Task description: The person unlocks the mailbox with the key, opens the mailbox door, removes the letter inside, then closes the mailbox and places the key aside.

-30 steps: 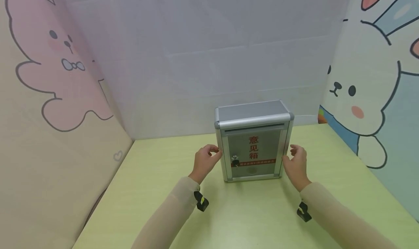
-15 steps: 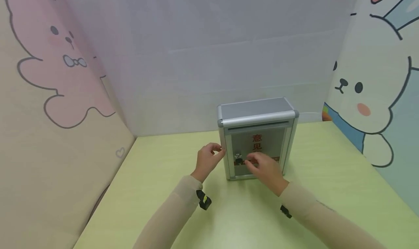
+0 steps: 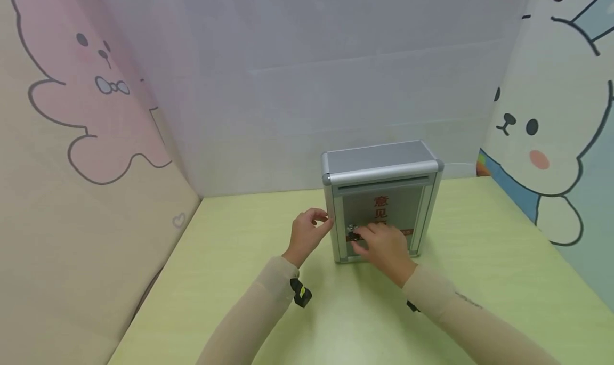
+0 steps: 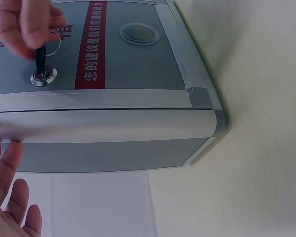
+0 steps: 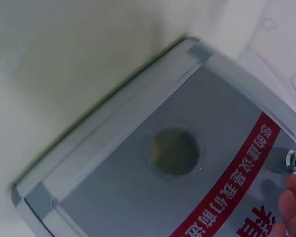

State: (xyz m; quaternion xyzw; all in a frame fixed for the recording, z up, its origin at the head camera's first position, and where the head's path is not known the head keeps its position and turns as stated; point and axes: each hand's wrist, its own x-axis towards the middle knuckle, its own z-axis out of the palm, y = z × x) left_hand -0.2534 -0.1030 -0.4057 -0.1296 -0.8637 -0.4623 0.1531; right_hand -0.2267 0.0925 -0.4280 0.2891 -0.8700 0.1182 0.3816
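Note:
A silver-grey metal suggestion box [image 3: 384,162] with red lettering stands upright on the table. A round lock [image 4: 43,76] sits at the left of its front door, with a black-headed key [image 4: 40,60] in it and a thin ring [image 4: 53,44] hanging from the key. My right hand [image 3: 386,248] is in front of the door, and its thumb and fingers pinch the key's head. At the box's left side, my left hand [image 3: 308,236] touches the edge with its fingertips [image 4: 12,150]. In the right wrist view only a few fingers [image 5: 292,205] show beside the lock.
The pale yellow-green table [image 3: 240,237] extends around the box. Behind it hangs a whitish cloth wall [image 3: 307,88], with cartoon-printed side walls [image 3: 551,141] to left and right. A narrow slot [image 3: 384,183] runs below the box's top edge.
My right hand has left the box's right side, moved left across the door and taken hold of the key. My left hand stays at the left edge. The view has shifted slightly.

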